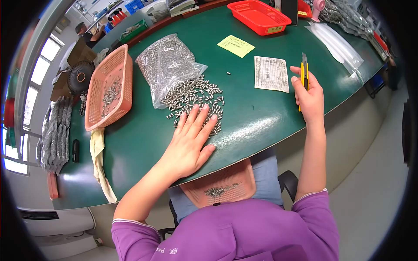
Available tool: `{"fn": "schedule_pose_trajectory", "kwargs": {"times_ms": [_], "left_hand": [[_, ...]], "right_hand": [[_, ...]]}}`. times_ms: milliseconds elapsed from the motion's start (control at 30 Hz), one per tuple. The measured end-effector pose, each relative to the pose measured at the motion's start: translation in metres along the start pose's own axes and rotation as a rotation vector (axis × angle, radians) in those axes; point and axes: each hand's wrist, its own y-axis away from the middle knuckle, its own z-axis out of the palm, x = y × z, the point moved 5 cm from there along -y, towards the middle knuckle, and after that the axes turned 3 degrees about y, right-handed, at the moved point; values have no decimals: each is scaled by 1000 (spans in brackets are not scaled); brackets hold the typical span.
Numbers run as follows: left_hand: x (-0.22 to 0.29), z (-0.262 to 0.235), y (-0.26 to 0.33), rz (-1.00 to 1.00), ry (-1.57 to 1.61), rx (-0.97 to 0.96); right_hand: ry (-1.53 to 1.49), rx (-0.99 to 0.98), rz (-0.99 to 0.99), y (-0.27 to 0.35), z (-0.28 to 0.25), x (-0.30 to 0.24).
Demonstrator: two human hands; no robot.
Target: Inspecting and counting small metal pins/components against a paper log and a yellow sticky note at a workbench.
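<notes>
Pink basket [222,189] in lap; small silvery metal pins [196,98] heaped.

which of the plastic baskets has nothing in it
The red basket at the table's far edge shows nothing inside. The pink basket on the left and the pink one on the lap both hold small metal pieces.
</notes>
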Motion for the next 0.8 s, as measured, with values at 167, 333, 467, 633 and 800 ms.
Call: {"fn": "schedule_pose_trajectory", "kwargs": {"times_ms": [167, 333, 467, 633, 800], "left_hand": [[1, -1, 0, 2, -3, -5], [0, -3, 2, -3, 37, 41], [-6, -1, 4, -13, 132, 105], [-11, -10, 3, 42, 196, 260], [-37, -18, 6, 4, 356, 467]], "right_hand": [[17, 10, -14, -1, -1, -1], [41, 5, -24, -3, 0, 1], [283, -66, -72, -10, 16, -9], [735, -218, -384, -44, 74, -48], [1006, -291, -234, -100, 121, -33]]}}
